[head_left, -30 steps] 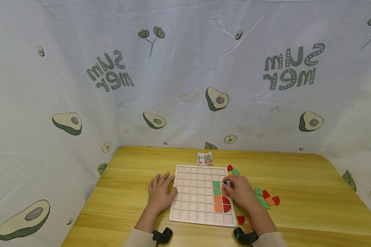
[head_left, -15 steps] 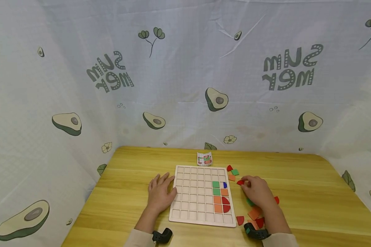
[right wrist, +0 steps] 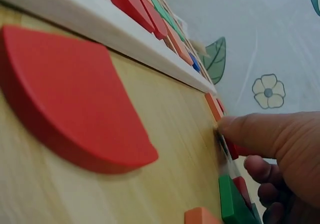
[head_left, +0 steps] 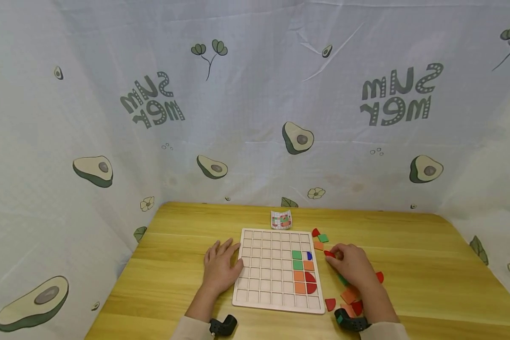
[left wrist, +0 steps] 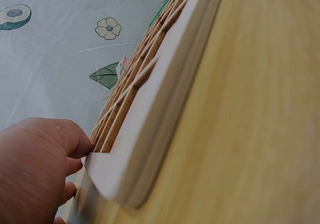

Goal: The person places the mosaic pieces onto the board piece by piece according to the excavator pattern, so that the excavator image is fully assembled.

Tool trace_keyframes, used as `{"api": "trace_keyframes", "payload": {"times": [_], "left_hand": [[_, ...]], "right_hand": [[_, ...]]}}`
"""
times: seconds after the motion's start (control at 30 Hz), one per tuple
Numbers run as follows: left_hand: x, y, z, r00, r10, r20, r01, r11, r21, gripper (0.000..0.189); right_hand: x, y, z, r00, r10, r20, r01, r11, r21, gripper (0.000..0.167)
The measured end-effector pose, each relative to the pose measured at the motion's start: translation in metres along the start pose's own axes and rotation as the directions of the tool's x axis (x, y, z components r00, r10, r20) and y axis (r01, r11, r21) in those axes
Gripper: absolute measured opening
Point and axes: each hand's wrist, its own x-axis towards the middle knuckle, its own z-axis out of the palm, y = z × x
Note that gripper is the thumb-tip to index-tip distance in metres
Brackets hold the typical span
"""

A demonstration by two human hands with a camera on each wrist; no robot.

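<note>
A wooden grid board point(head_left: 265, 299) lies on the table. Its right side holds green squares point(head_left: 297, 255), orange squares point(head_left: 299, 276), two red quarter-circles point(head_left: 310, 282) and a blue piece point(head_left: 309, 256). My left hand point(head_left: 222, 267) rests at the board's left edge with fingers spread, the thumb touching the rim. To the right of the board, my right hand point(head_left: 353, 266) pinches a red quarter-circle tile point(head_left: 329, 253) between thumb and fingers; they partly hide it in the right wrist view.
Loose tiles lie right of the board: a red quarter-circle point(head_left: 330, 304), orange squares point(head_left: 349, 296) and a green piece point(right wrist: 233, 202) under the right hand. Another small group with a green square point(head_left: 323, 238) sits near the far corner. A printed pattern card point(head_left: 281, 220) stands behind the board.
My right hand has left the blue piece in the board and moved right to a loose red quarter-circle, which has since shifted slightly left in its fingers. The left hand stays put.
</note>
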Motion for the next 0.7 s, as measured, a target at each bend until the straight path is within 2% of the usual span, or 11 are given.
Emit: {"api": "trace_keyframes", "payload": {"times": [0.2, 0.37, 0.5, 0.7], "left_hand": [[0.001, 0.0, 0.0, 1.0, -0.016, 0.007, 0.016, 1.0, -0.002, 0.048], [0.001, 0.0, 0.0, 1.0, -0.019, 0.007, 0.019, 1.0, -0.008, 0.047], [0.001, 0.0, 0.0, 1.0, -0.014, 0.005, 0.014, 1.0, -0.008, 0.047], [0.002, 0.001, -0.001, 1.0, -0.014, 0.01, 0.014, 1.0, 0.004, 0.047]], "right_hand": [[-0.002, -0.016, -0.003, 1.0, -0.012, 0.007, 0.011, 0.998, 0.062, 0.036], [0.001, -0.036, 0.006, 0.998, -0.049, 0.038, 0.045, 0.994, 0.095, 0.032], [0.004, -0.05, 0.015, 0.99, -0.129, 0.065, 0.124, 0.99, 0.072, 0.024], [0.018, -0.064, 0.018, 0.98, -0.174, 0.096, 0.172, 0.985, 0.03, 0.018]]}}
